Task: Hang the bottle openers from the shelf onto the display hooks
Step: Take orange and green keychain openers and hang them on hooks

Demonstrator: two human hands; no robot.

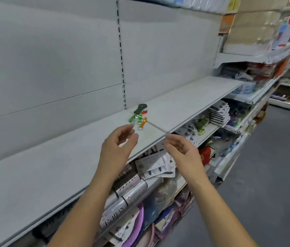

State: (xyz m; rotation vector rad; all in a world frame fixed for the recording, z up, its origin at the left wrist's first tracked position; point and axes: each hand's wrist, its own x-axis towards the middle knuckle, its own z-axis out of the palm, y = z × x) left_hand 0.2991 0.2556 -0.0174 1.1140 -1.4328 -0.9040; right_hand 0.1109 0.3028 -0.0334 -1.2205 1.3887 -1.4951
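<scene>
Hovering over the white shelf, both hands sit just in front of a small heap of bottle openers. The heap lies toward the back of the shelf, near the foot of the slotted upright. The step in hand looks like the first pick-up, since nothing is lifted yet and no opener hangs anywhere in view. The left hand has its fingers curved with a clear gap between thumb and forefinger, holding nothing, its fingertips just short of the heap. The right hand is at the shelf's front edge with thumb and forefinger fairly close. Its forefinger tip meets the end of a thin pale line, which could be a hook rod or a shelf seam, so whether it grips anything cannot be told. The next move calls for a fine pinch on one opener or its key ring, teasing it free of the tangle. Counted: one dark green opener, two bright green, one orange opener and a red piece, roughly five, though they overlap. There are two hands and no definite hook.
</scene>
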